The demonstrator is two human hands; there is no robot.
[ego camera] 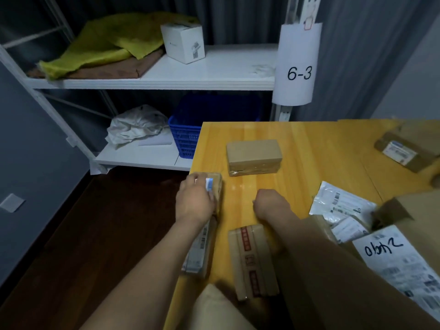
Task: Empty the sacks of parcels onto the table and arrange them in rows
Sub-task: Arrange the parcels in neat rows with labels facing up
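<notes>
Yellow sack (112,41) on shelf (214,67), white box (183,42) beside

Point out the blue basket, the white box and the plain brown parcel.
blue basket (185,139): head view, mesh wall.
white box (177,44): head view, left face.
plain brown parcel (253,151): head view, top face.

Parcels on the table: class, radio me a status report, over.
Left grip holds long cardboard parcel at left edge of table. Right grip curled, empty. Brown box and taped parcel lie apart; mailers heaped right.
</notes>
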